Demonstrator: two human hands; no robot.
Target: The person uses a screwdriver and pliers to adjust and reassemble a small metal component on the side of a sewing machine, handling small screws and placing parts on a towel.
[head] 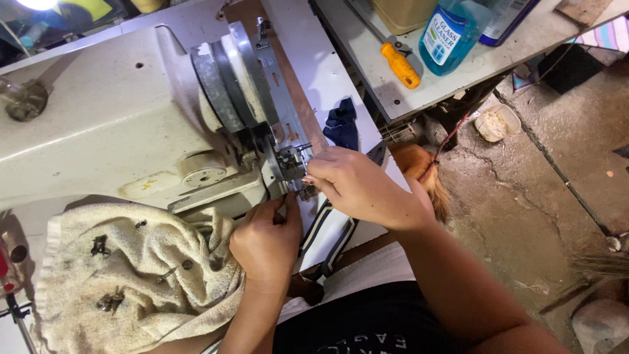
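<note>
both hands work at the small metal mechanism (290, 164) on the right end of the cream sewing machine (98, 124), which lies tipped on the surface (341, 78). the right hand (357, 187) pinches it with fingers pressed together; the left hand (265, 242) touches it from below, fingers curled. a towel (131, 275) holding small metal parts (108, 301) lies near left.

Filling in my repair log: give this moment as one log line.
left hand: at small metal part | right hand: on same part | sewing machine: tilted | towel: holds screws
</note>
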